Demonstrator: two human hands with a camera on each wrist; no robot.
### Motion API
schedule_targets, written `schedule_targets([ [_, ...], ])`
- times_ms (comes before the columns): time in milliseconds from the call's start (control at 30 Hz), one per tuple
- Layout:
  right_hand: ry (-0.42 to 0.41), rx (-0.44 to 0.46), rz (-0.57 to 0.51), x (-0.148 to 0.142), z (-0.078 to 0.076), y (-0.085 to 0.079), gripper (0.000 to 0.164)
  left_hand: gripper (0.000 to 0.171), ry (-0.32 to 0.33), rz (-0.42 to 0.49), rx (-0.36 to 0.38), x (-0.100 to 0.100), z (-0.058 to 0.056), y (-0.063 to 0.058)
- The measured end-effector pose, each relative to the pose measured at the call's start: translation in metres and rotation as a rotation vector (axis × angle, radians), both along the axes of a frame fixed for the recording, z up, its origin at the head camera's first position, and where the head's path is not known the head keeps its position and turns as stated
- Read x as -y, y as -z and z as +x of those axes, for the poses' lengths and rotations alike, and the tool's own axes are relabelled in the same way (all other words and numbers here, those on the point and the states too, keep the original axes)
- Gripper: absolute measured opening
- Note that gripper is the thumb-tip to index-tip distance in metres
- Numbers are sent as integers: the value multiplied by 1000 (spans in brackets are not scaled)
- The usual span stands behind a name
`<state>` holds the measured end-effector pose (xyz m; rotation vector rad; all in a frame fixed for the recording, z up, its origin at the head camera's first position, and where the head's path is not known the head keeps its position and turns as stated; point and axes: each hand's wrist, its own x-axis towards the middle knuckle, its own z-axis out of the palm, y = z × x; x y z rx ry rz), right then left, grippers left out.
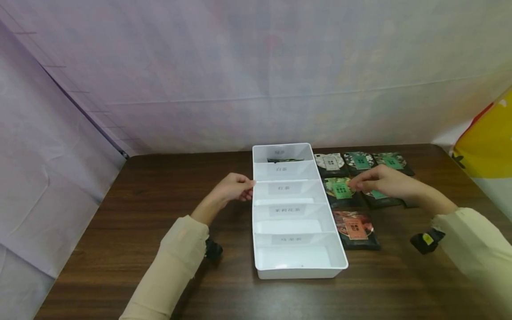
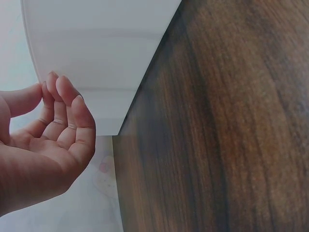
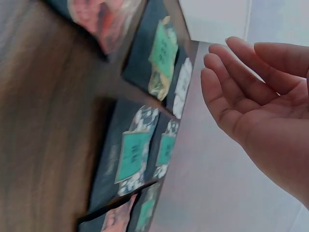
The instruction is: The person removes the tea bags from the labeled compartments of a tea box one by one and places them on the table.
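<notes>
A long white divided box with paper labels stands on the table. My left hand pinches its left rim between thumb and fingertips, midway along the side. My right hand is over the tea sachets to the right of the box, its fingers loosely bent and nothing between them. Just below its fingertips lies a black sachet with a yellow-green label. Nearer the front is a sachet with a red label. A teal-labelled sachet is partly covered by the right hand in the head view.
Along the back lie a white-labelled sachet and two green-labelled sachets, one of them a sachet in the middle. A dark sachet shows in the box's farthest compartment. Behind the brown table hangs a pale cloth.
</notes>
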<state>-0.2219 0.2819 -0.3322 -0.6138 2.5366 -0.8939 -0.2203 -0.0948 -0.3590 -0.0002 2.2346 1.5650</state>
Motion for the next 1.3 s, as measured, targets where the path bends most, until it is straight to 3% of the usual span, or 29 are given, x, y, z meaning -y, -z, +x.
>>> schedule_targets([
  [867, -22, -60, -46, 59, -33, -32, 25, 22, 2, 2, -4, -1, 0, 2],
  [1300, 42, -38, -45, 88, -51, -35, 30, 22, -1, 0, -2, -2, 1, 0],
])
